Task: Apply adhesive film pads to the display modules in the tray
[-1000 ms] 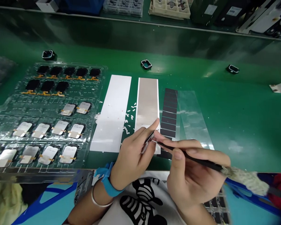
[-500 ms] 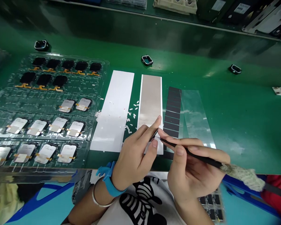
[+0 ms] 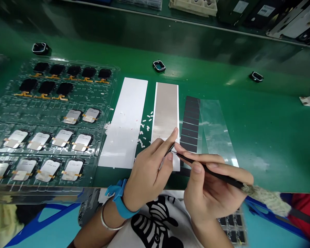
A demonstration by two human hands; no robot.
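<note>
My left hand pinches a small dark flat piece between thumb and fingers, mostly hidden by them. In my right hand are black tweezers, held like a pen, their tips at that piece. Both hands are over the lower end of a beige strip with white edges. A white sheet lies to its left, and small white scraps are scattered between the two. On the right is a sheet of black rectangles, beside a clear film.
A clear tray on the left holds several black screens and silver-backed ones. Watch frames sit behind, at left, middle and right. A shelf runs along the back.
The view has shifted slightly, so the watch frames and tray sit a little further left. Both hands keep nearly the same pose, with the same things in them.
</note>
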